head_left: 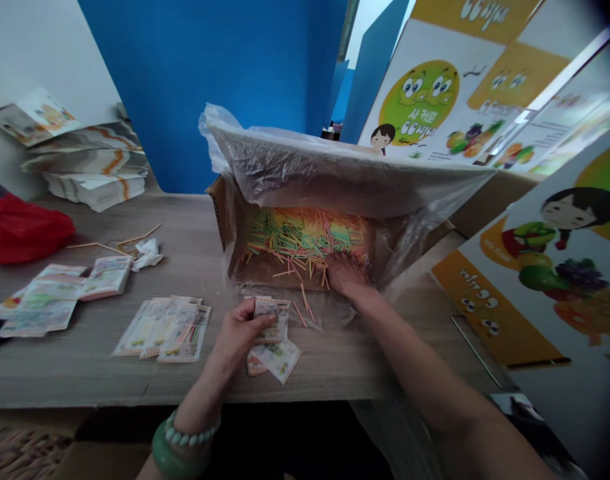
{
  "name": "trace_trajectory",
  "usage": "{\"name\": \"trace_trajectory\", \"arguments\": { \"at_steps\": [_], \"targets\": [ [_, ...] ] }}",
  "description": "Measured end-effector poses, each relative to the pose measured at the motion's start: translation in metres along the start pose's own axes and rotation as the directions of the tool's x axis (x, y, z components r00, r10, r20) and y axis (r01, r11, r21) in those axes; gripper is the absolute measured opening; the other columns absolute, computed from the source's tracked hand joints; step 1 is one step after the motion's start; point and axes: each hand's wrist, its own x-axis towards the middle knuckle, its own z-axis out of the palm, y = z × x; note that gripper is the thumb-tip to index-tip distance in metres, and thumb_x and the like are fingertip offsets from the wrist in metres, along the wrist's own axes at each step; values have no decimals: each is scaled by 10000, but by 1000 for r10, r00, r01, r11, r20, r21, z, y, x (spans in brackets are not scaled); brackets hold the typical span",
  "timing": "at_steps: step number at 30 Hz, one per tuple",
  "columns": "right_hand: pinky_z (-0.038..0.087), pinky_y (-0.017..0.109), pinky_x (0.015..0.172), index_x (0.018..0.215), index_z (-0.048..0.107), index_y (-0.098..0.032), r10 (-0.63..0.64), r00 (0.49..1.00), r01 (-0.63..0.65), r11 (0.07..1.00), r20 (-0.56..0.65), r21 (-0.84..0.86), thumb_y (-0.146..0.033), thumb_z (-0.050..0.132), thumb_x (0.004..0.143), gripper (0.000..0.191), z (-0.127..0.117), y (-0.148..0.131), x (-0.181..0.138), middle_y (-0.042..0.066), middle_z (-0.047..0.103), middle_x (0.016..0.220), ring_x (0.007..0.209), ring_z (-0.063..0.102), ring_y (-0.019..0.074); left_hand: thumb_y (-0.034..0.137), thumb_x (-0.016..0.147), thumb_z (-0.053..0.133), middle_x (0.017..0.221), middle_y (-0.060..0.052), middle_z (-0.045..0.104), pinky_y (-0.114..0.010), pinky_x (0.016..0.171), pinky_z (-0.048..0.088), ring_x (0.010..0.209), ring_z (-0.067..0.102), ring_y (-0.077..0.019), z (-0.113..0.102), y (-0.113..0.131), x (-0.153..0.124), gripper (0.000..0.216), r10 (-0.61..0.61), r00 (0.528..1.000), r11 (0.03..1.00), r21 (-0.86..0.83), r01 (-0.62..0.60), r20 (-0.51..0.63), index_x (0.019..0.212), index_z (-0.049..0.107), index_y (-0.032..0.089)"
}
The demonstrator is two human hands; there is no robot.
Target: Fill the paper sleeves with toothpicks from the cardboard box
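My left hand (245, 330) is closed on a small printed packet (279, 312), thumb on its front, just outside the near side of a plastic-lined box. Under it, more packets (281, 360) lie loosely on the table. My right hand (347, 272) reaches into the box (255, 270), its fingers stretched over thin coloured sticks (305, 230) in green, yellow, orange and pink. The fingertips are partly lost among the sticks. A clear plastic liner (305, 163) hangs over the box's sides. A few loose sticks (307, 303) lie on the plastic at the near edge.
Left of my left hand lie overlapping filled packets (167, 330), and farther left another packet pile (49, 297). Crumpled tissue (147, 253), a red plastic bag (25, 227) and stacked flat cartons (95, 167) are at the left. Large printed cartons (549, 260) stand at the right.
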Motion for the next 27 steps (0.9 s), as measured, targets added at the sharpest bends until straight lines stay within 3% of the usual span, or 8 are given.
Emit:
{"name": "trace_trajectory", "arguments": {
  "at_steps": [3,6,8,13,17,19,23,27],
  "targets": [
    [396,394,969,1227,604,-166,57,997,-54,997,-53,55,-178,357,949,371,1,8,-4,170,669,1162,1144,575,276,196,597,779,665,-12,705,-231,530,474,544,595,-118,-1,3,-1,135,5,1000,1000,-22,-5,9,712,718,162],
    [435,354,851,1148,609,-198,164,980,-129,954,-109,271,-256,380,943,313,2,17,-5,115,691,988,966,618,244,202,596,781,669,-8,707,-228,524,483,541,601,-117,-1,6,0,166,13,1000,998,-65,-12,10,740,711,158],
    [434,352,837,1107,601,-212,164,967,-59,890,-196,452,-257,395,915,284,1,18,-2,90,675,949,931,606,237,205,590,786,665,-1,705,-224,519,486,536,603,-115,-1,8,1,191,23,1000,995,-100,-22,3,752,696,158],
    [438,365,814,830,556,-236,69,958,165,662,-278,731,-269,465,813,98,4,-6,11,42,627,846,849,571,228,183,542,802,688,8,710,-246,544,515,549,622,-128,5,11,5,281,18,1000,989,-147,-19,-3,786,663,165],
    [441,331,758,783,496,-243,51,978,175,336,-203,925,-362,496,785,119,18,-41,16,-4,594,762,742,539,187,191,557,768,624,32,651,-218,505,464,516,578,-108,8,11,9,237,10,999,992,-125,-14,-33,770,669,164],
    [429,314,742,772,483,-244,51,986,144,240,-161,960,-380,536,745,149,24,-53,14,-24,579,723,714,521,174,187,573,746,610,41,622,-205,501,438,510,556,-96,8,11,11,196,17,997,994,-109,-25,-70,745,655,166],
    [404,289,723,820,496,-243,28,988,144,153,-150,978,-356,578,698,186,26,-59,8,-45,566,727,706,508,161,249,634,748,691,22,656,-241,578,479,575,586,-116,7,9,16,234,50,997,988,-146,-59,-61,831,643,178],
    [395,285,725,855,559,-227,19,982,183,165,-189,969,-335,574,709,183,26,-56,6,-41,550,748,720,494,156,334,663,760,668,13,646,-238,565,452,571,565,-119,7,2,20,254,32,999,993,-114,-27,44,817,639,173]
  ]
}}
